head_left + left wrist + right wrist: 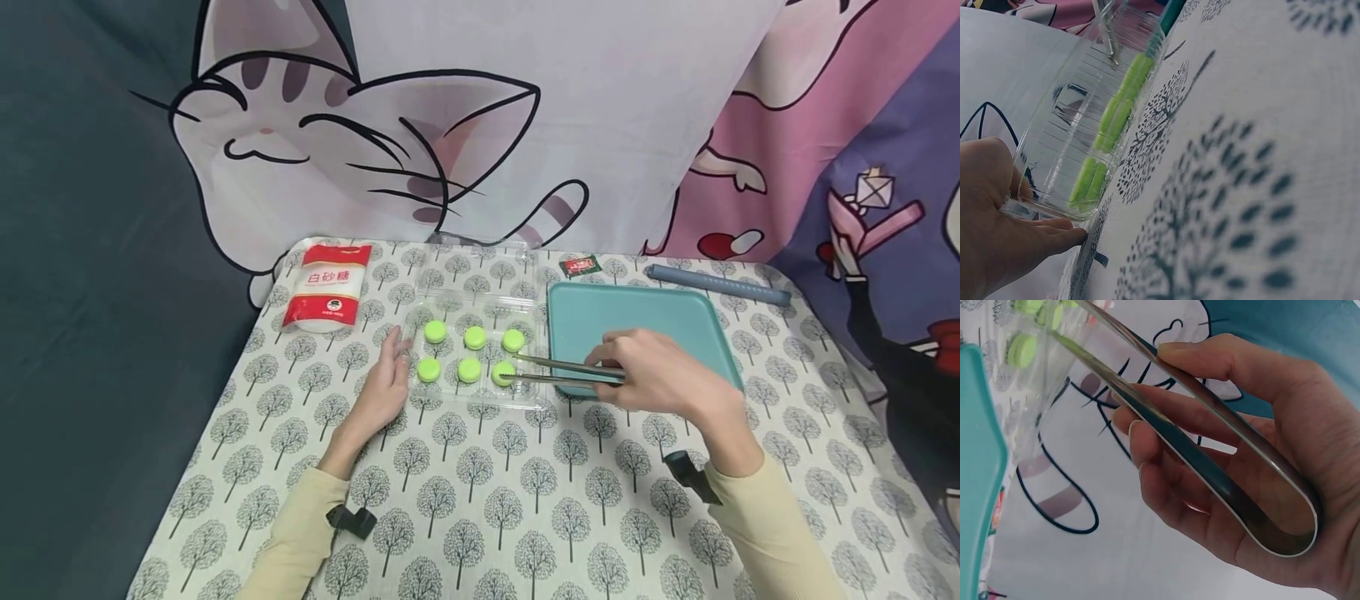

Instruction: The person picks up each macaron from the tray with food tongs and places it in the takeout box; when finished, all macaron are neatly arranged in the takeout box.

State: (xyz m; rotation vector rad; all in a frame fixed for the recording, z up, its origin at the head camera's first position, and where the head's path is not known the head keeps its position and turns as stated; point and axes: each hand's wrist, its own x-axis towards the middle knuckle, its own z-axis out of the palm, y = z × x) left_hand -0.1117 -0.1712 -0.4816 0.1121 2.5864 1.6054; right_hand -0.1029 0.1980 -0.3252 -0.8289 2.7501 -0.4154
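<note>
Several bright green macarons (469,370) sit in two rows in a clear plastic box (480,405), whose lid (477,271) lies folded back behind it. My left hand (384,387) holds the box at its left end; in the left wrist view, the fingers (1054,237) reach down the outside of the wall. My right hand (660,371) grips metal tongs (570,379) between thumb and fingers. The tongs' arms stand apart. One tip overlaps the front right macaron (501,367), and the other lies just behind it, near the back right macaron (513,340).
Right of the box lies a teal tray (637,312), partly under my right hand. A red and white sugar bag (327,287) sits at the back left. Behind the tray are a small red and green packet (580,266) and a grey-blue stick (716,283).
</note>
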